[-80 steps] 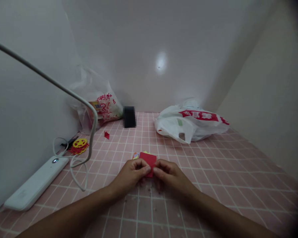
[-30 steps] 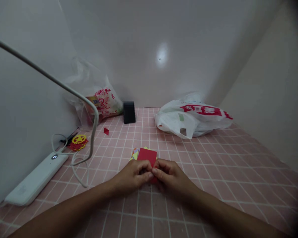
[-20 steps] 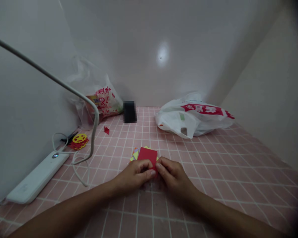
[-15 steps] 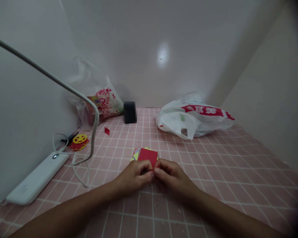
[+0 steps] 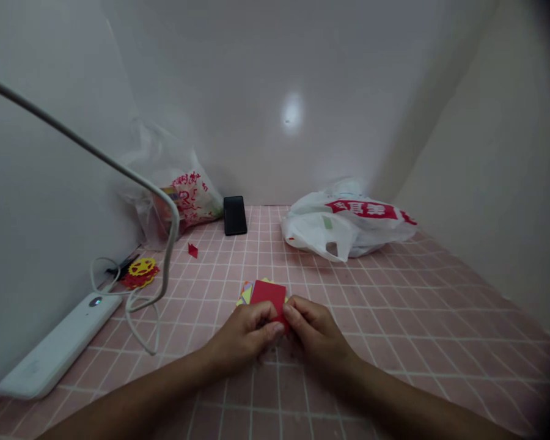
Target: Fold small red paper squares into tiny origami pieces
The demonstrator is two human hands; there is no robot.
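Note:
My left hand (image 5: 242,337) and my right hand (image 5: 321,335) meet over the pink tiled surface, both closed, thumbs against curled fingers. Between their fingertips they pinch a piece of red paper (image 5: 282,320), mostly covered by the fingers; its folds cannot be made out. Just beyond them lies a red square sheet (image 5: 268,292). It tops a small pile of coloured papers, with yellow sheets (image 5: 246,296) peeking out at the left. The held red piece overlaps the red sheet in view, so their border is hard to see.
A white power bank (image 5: 57,345) with a looping cable (image 5: 170,269) lies on the left. Behind it are yellow and red cutouts (image 5: 142,267) and a small folded red paper (image 5: 192,250). Plastic bags (image 5: 195,198) (image 5: 348,223) flank a black phone (image 5: 235,215) at the back.
My left thumb has shifted slightly down and my fingertips have parted a little, showing more red paper between them. The whole view has shifted slightly.

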